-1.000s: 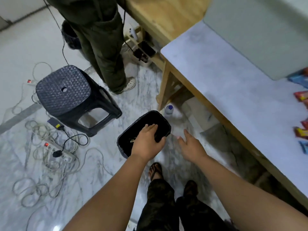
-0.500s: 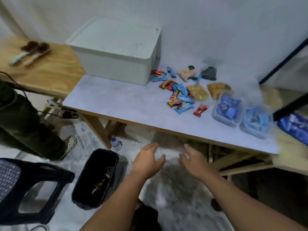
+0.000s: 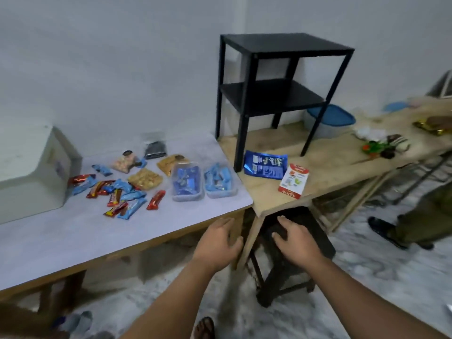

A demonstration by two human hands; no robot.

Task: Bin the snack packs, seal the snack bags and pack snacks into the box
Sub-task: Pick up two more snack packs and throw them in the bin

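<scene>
Head view: snack-strewn grey table (image 3: 73,231)

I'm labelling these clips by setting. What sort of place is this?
Probably a makeshift indoor workroom, not a shop: plain wooden tables against a bare wall, loose snack packs spread for sorting, and a black side table standing on a tabletop.
</scene>
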